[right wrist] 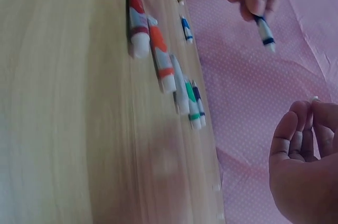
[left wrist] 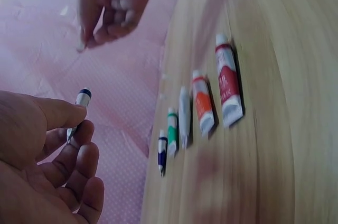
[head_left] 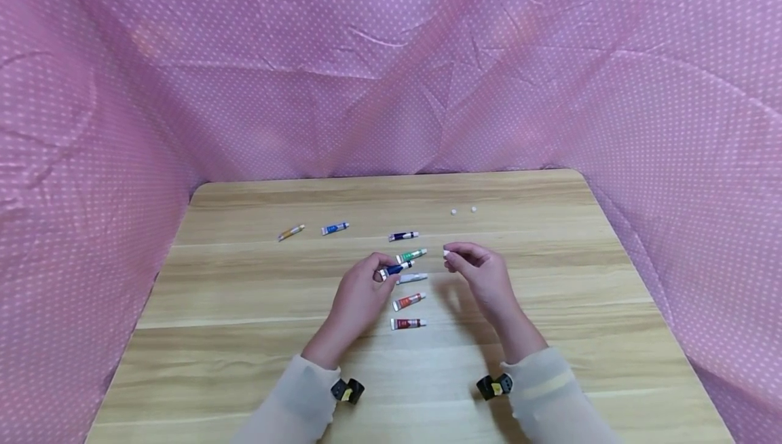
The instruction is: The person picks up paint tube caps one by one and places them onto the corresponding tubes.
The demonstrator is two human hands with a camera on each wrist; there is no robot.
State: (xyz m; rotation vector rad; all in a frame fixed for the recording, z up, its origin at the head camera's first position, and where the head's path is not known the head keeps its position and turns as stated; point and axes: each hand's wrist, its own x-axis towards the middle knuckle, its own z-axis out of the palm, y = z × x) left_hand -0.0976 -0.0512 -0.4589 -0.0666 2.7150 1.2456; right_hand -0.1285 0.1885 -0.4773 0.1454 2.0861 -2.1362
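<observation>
Between its thumb and fingers my left hand [head_left: 362, 289] pinches a dark blue paint tube [head_left: 396, 269], raised above the table with its nozzle end pointing right. A small white cap [head_left: 446, 252] is pinched at the fingertips of my right hand [head_left: 485, 281], a short way to the right of that tube. Below the hands lies a column of paint tubes: a dark violet one [head_left: 404, 235], a green one [head_left: 412, 255], a silvery white one [head_left: 412, 278], an orange one [head_left: 408, 301] and a dark red one [head_left: 408, 324].
A yellow tube [head_left: 291, 232] and a blue tube [head_left: 335, 228] lie at the back left of the wooden table [head_left: 244, 362]. Two small white caps, a left cap [head_left: 453, 212] and a right cap [head_left: 473, 209], sit at the back. Pink dotted cloth [head_left: 391, 91] surrounds the table's far and side edges.
</observation>
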